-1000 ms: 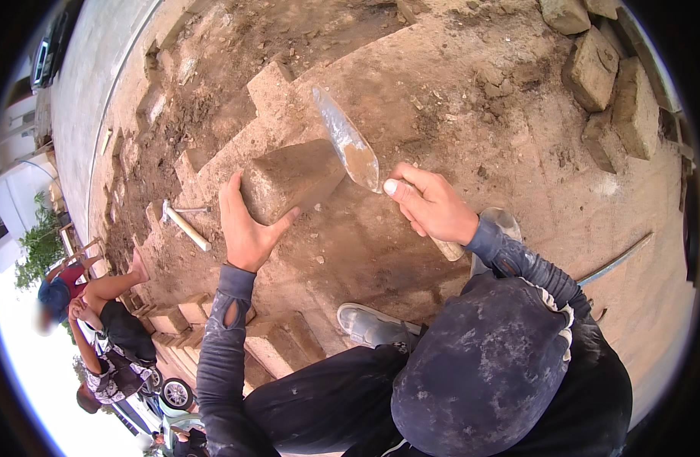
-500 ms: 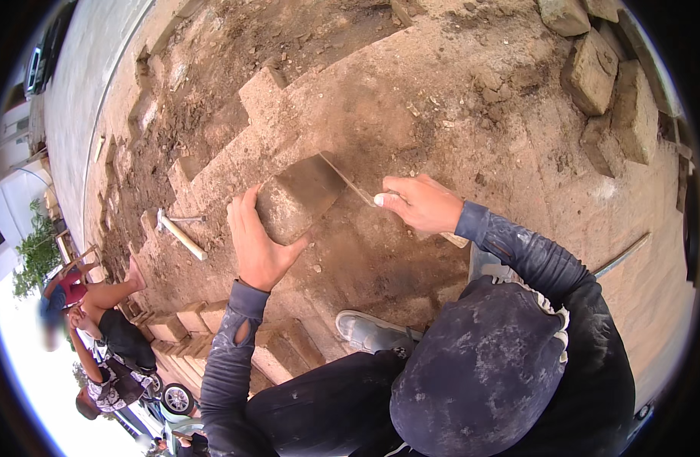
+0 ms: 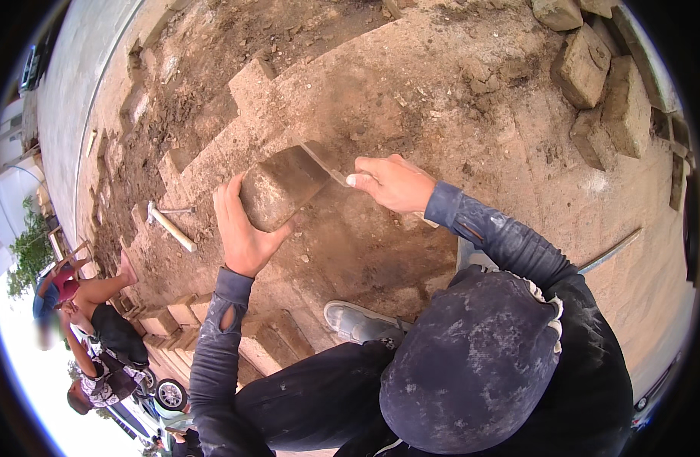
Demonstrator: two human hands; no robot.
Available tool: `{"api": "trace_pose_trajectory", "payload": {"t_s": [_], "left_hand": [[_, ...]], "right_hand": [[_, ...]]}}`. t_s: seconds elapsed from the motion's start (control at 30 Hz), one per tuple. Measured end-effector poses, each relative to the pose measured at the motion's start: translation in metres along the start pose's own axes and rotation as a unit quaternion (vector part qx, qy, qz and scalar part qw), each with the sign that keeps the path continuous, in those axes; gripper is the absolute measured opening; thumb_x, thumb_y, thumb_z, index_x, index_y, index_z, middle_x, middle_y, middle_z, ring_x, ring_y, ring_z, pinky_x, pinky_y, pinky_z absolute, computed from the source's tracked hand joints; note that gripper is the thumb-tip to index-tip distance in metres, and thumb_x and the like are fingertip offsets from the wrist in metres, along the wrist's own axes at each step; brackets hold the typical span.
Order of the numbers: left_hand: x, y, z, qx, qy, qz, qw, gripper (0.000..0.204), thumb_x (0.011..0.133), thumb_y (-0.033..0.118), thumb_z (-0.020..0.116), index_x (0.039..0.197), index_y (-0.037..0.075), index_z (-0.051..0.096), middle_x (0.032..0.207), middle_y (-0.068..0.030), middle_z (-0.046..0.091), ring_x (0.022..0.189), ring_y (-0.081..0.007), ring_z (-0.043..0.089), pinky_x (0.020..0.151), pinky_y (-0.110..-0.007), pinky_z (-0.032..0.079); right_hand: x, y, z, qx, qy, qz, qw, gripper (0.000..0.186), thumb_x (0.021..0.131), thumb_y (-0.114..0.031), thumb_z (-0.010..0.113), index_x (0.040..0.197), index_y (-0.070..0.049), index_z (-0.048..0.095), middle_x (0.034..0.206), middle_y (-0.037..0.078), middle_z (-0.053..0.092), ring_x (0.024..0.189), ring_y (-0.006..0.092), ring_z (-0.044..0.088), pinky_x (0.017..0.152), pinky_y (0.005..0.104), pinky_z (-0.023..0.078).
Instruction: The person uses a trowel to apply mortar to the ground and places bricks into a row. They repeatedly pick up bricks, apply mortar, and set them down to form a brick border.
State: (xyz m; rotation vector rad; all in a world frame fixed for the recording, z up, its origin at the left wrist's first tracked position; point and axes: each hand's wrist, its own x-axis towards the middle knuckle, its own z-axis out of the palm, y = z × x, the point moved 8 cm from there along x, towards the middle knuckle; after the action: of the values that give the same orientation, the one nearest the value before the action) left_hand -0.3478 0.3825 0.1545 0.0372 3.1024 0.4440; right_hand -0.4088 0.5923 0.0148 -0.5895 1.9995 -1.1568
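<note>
Block (image 3: 280, 186), gritty, angular; metal trowel (image 3: 325, 163)

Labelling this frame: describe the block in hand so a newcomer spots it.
Start from the bare brown ground filling mid-view. Just left of centre, the left hand grips a chunky brown block. Unlike the piled blocks at upper right, it is hand-held, with the trowel blade edge-on at its right end.
</note>
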Motion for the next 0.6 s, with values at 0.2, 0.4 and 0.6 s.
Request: {"api": "trace_pose_trajectory", "payload": {"t_s": [0.2, 0.4, 0.6], "left_hand": [[-0.018, -0.017, 0.002, -0.008, -0.011, -0.001, 1.000, 0.101, 0.064, 0.037, 0.092, 0.141, 0.000, 0.037, 0.130, -0.0203, 0.045, 0.122, -0.0384, 0.047, 0.105, -0.047, 0.039], [0.002, -0.017, -0.002, -0.007, -0.005, 0.003, 1.000, 0.100, 0.065, 0.036, 0.091, 0.141, 0.000, 0.037, 0.131, -0.0200, 0.044, 0.123, -0.0381, 0.047, 0.106, -0.046, 0.039], [-0.001, -0.015, -0.004, -0.023, 0.015, 0.024, 0.999, 0.097, 0.062, 0.031, 0.092, 0.137, 0.000, 0.039, 0.123, -0.0203, 0.046, 0.116, -0.0397, 0.048, 0.100, -0.048, 0.041]], "right_hand": [[-0.001, -0.006, 0.002, 0.034, -0.006, -0.039, 0.999, 0.044, 0.102, -0.046, 0.051, 0.099, -0.003, 0.059, 0.075, 0.021, 0.062, 0.078, 0.0435, 0.063, 0.069, 0.0496, 0.048], [0.008, 0.008, -0.018, 0.072, -0.005, 0.031, 0.997, 0.041, 0.103, -0.042, 0.051, 0.098, -0.002, 0.059, 0.072, 0.023, 0.060, 0.072, 0.0439, 0.062, 0.067, 0.0494, 0.048], [-0.018, -0.013, 0.015, 0.075, 0.020, -0.030, 0.997, 0.040, 0.103, -0.041, 0.051, 0.099, -0.002, 0.057, 0.076, 0.025, 0.058, 0.076, 0.0446, 0.062, 0.070, 0.0500, 0.047]]}}
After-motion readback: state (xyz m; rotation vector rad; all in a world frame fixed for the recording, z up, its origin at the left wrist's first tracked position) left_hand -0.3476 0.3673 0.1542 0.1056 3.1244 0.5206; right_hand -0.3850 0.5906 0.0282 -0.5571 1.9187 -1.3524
